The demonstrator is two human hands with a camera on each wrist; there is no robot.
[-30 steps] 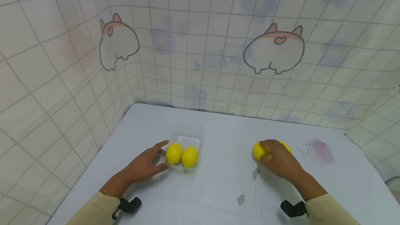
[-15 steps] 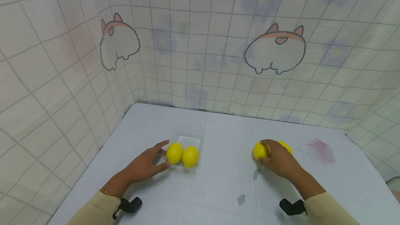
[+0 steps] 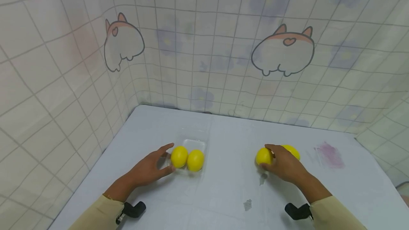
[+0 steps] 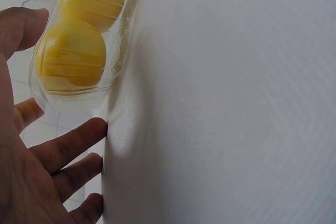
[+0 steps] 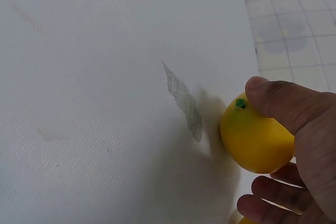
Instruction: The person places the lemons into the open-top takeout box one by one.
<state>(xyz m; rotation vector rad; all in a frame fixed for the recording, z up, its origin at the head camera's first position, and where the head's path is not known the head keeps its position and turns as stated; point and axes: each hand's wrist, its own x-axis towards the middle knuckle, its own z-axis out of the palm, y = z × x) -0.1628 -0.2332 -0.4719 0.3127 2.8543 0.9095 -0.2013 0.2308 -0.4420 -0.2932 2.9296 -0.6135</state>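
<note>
My right hand (image 3: 285,164) grips a yellow lemon (image 3: 263,157) between thumb and fingers. A green stem end shows on this lemon (image 5: 257,135) beside the thumb in the right wrist view. Partly hidden behind that hand is another lemon (image 3: 291,151). On the left, my left hand (image 3: 147,168) holds the near-left end of a clear plastic container (image 3: 194,144), thumb and index finger at its two sides. Two lemons lie side by side in it, a left lemon (image 3: 179,157) and a right lemon (image 3: 195,160). The left wrist view shows the other left fingers touching the table.
The white table (image 3: 223,187) meets a patterned curtain (image 3: 204,45) at the back and left. Grey worn patches (image 3: 247,204) mark the table near the middle, and a pink stain (image 3: 330,154) lies at the right.
My right hand has moved slightly, and the lemon in it has shifted a little left, away from the other lemon. My left hand and the container stay put.
</note>
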